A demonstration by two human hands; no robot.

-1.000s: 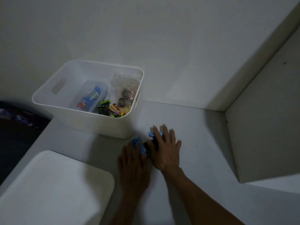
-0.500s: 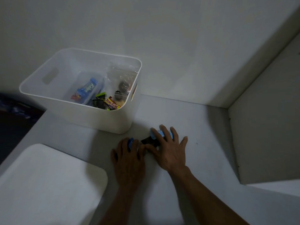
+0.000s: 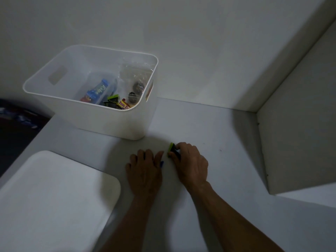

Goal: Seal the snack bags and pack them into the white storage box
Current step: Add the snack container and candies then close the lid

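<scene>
Head view: my right hand (image 3: 189,160) lies knuckles up on the grey table (image 3: 227,142), fingers curled, pinching a small green-and-black snack packet (image 3: 172,150) at its fingertips. My left hand (image 3: 144,170), just beside it, rests flat with fingers loosely spread; a blue scrap (image 3: 162,163) shows at its thumb edge. Ahead and left of both hands stands the white plastic storage box (image 3: 127,124), holding clear snack bags (image 3: 134,79). A white rounded lid (image 3: 54,197) lies left of my left hand.

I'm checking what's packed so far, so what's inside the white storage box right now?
Inside the white storage box, clear bags hold a blue snack packet, dark round treats and small wrapped candies. The near wall hides the rest of the bottom.
</scene>
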